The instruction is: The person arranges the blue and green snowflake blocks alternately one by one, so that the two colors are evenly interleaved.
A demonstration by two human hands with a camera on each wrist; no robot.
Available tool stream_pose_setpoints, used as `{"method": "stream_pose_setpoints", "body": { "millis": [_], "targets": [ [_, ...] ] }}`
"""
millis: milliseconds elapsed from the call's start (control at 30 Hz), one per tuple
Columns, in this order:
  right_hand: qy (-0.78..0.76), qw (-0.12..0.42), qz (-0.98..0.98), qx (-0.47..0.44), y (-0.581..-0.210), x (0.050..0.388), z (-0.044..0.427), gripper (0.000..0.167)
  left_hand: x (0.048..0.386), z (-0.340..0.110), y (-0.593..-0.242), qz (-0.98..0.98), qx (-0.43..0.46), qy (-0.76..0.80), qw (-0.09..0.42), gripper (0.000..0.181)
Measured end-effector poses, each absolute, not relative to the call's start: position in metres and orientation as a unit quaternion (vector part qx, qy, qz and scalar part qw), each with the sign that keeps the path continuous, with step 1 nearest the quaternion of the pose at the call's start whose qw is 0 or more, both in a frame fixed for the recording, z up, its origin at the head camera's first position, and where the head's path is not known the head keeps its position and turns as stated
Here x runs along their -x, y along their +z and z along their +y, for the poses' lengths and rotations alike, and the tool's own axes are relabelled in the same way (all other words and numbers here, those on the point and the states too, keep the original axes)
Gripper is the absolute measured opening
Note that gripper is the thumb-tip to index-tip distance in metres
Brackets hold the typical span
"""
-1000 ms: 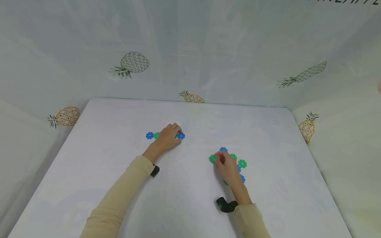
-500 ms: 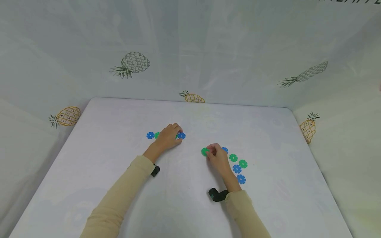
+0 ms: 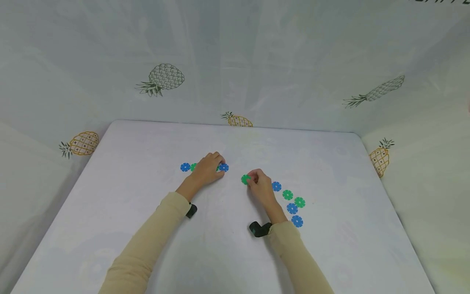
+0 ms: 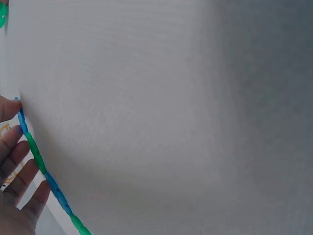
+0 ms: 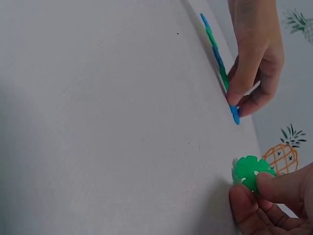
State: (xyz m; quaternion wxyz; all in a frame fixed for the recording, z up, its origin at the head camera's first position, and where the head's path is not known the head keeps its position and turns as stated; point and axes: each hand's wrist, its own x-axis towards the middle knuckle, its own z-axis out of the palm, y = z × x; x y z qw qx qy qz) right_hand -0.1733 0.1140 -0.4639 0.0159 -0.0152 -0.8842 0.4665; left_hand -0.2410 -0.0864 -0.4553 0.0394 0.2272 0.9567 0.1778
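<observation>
Leftward and farther forward on the desk (image 3: pixel 209 253) since the earlier frame, the right hand (image 3: pixel 261 188) has carried its green disc (image 3: pixel 244 179) nearer the left hand (image 3: pixel 207 168), which has stayed put; a pineapple-print cloth (image 3: pixel 279 61) rises behind, and two beige sleeves (image 3: pixel 139 245) reach over the white surface; the left thumb and forefinger pinch near the right end of a row (image 5: pixel 218 58) of alternating blue and green discs, the other fingers slightly apart with their tips along it; the right thumb and forefinger are clamped on the rim of the single green disc, which is near the row but apart from it; right of that hand sit three loose blue discs (image 3: pixel 276 186) and two loose green discs (image 3: pixel 288 194), in a slanting cluster.
</observation>
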Motion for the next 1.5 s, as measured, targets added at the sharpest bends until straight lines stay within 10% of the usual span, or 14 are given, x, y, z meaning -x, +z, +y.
{"method": "stream_pose_setpoints", "body": {
  "millis": [1500],
  "targets": [
    [0.390, -0.081, -0.917, 0.016, -0.454, 0.234, 0.081, 0.014, 0.242, -0.087, -0.455, 0.957, -0.236, 0.164, 0.042, 0.033]
  ]
}}
